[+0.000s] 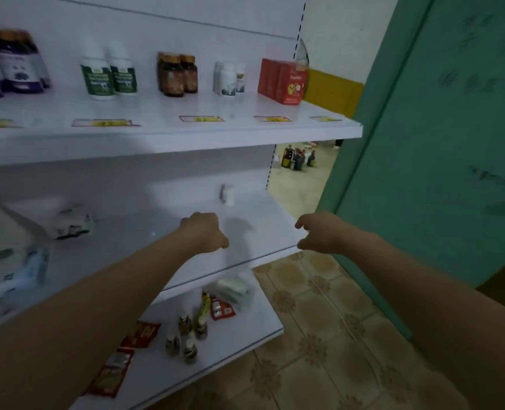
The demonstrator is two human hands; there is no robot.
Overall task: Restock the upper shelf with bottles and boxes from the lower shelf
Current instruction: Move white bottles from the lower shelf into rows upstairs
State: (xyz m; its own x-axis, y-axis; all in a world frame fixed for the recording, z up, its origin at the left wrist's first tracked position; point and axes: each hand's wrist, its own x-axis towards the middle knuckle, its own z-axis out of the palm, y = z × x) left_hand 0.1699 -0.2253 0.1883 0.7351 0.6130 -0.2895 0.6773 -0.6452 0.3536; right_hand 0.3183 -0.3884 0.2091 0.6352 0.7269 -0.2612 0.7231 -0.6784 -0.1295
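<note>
1. Our left hand (205,232) hovers over the lower shelf (270,216), fingers curled under; we cannot tell whether it holds anything.
2. Our right hand (316,232) is loose and empty at that shelf's front corner.
3. A white bottle (227,194) stands just behind our left hand; red boxes (280,79) sit on the upper shelf (156,109).

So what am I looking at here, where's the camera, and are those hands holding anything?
No machine here: a person wears a wide camera on the head, so you see their own arms from above. The left hand and right hand reach over the middle shelf, near a lone white bottle. Neither visibly holds anything, though the left's fingers curl out of sight. The upper shelf carries bottles and red boxes; tiny bottles and red sachets lie on the bottom shelf.
</note>
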